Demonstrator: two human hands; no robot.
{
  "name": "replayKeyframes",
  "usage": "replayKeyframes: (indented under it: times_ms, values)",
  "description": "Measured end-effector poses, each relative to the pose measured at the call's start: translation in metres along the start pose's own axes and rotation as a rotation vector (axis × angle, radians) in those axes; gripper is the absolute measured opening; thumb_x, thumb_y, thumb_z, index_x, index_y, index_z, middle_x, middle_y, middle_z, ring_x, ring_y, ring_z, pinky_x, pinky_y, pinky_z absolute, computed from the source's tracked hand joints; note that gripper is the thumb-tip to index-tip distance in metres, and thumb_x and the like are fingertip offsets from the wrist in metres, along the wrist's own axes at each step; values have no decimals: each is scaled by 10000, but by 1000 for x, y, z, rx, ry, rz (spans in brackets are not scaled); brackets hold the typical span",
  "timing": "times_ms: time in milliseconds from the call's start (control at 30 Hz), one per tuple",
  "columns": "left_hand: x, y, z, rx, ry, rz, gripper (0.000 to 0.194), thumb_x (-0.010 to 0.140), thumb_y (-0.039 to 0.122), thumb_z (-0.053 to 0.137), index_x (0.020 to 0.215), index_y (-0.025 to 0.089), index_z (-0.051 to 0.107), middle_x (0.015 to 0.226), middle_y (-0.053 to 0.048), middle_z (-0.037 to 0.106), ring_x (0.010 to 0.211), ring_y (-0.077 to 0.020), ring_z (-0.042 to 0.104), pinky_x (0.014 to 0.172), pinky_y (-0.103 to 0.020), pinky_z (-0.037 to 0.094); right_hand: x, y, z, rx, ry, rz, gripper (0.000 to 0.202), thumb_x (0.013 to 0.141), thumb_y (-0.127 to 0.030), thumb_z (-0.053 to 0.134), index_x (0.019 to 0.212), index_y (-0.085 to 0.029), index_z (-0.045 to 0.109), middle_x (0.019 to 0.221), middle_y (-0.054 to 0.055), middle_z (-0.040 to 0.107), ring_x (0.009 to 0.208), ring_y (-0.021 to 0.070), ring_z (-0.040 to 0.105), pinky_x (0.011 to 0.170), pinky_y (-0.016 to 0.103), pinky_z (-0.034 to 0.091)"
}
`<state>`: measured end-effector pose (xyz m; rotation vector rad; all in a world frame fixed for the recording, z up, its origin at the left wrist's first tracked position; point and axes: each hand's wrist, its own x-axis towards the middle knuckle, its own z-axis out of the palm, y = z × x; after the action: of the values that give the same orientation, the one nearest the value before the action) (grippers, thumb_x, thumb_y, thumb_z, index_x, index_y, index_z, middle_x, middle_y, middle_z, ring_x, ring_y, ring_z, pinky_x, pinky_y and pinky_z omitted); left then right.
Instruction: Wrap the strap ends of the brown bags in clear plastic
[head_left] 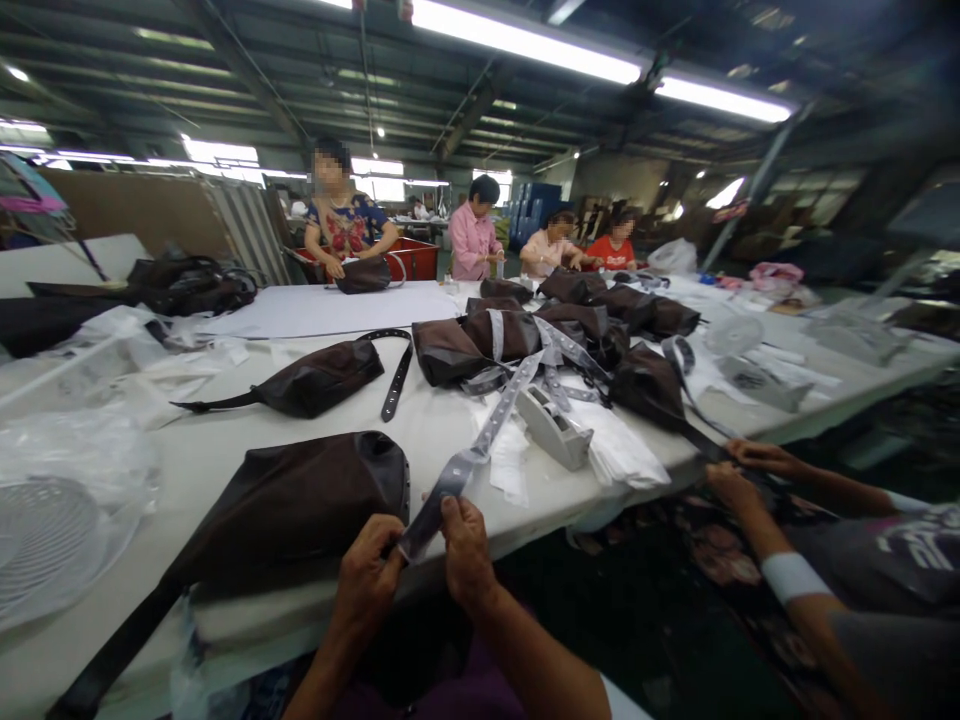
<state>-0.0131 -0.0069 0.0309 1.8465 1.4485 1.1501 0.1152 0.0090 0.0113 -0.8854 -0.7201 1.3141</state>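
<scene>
A dark brown bag [300, 510] lies near the table's front edge, its long black strap trailing to the lower left. Just right of the bag, my left hand [373, 570] pinches the near end of a strap wrapped in clear plastic [487, 430]. My right hand [466, 545] grips the same wrapped strap a little further along, thumb on top. From my hands the strap's clear wrap runs up and away toward the piled bags. A grey tape dispenser [555, 428] stands to the right of the strap, beside white sheets [626, 450].
Another brown bag [322, 378] with a holed strap lies behind. Several bags [510, 335] are heaped mid-table. A round mesh item [45, 545] under plastic sits left. At right, a co-worker's hands [739, 475] hold a bag's strap. Several people work across the table [330, 310].
</scene>
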Motion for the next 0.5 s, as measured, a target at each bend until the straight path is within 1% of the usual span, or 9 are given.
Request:
replayKeyframes:
  times_ms: [67,167,233,300,333,400,467,500]
  values:
    - [1,1,-1,-24,42,-63,146,785,318,547,690,215,587,713,7,614,665,-155,567,642,-250,447,0,5,13,-47,-20,10,368,829,-502,539,782,-147,623,666,21,564,638,147,522,632,273,444]
    - [2,-2,-7,-110,104,-169,170,763,345,596,669,206,568,740,12,639,667,-149,567,641,-247,447,-8,15,26,-121,-137,-41,354,822,-484,549,857,-154,671,769,43,625,741,183,578,724,303,464]
    - [0,-5,-11,-192,139,-206,200,750,346,616,636,199,540,768,6,650,690,-153,572,644,-249,452,-11,17,25,-154,-202,-51,327,784,-476,599,873,-171,677,827,42,640,800,194,590,769,308,464]
    - [-3,-9,-14,-225,134,-223,210,747,347,621,632,196,532,743,7,639,672,-149,560,628,-248,448,-5,12,21,-88,-217,-14,361,744,-519,622,850,-176,663,820,38,639,786,192,592,740,301,473]
    - [-4,-11,-14,-212,118,-226,205,747,347,624,641,195,536,715,12,625,654,-144,548,619,-245,443,2,7,19,-12,-197,22,404,736,-560,607,853,-176,651,812,40,637,766,188,592,708,299,478]
    - [-8,-13,-13,-165,75,-228,180,740,339,631,674,195,547,653,28,580,611,-133,518,594,-237,428,19,-6,17,160,-110,121,465,729,-609,575,874,-170,629,792,50,636,715,180,593,646,293,480]
    - [-10,-14,-9,-165,54,-227,142,729,313,633,732,196,553,649,36,556,605,-130,517,581,-232,430,34,-17,20,253,-6,223,425,713,-559,611,841,-155,622,724,50,627,651,168,585,599,279,472]
    - [-10,-15,-7,-187,55,-232,136,727,300,627,782,197,559,671,35,560,615,-133,529,576,-232,437,38,-20,23,251,38,246,379,707,-513,634,801,-146,623,675,43,615,612,157,572,578,266,462]
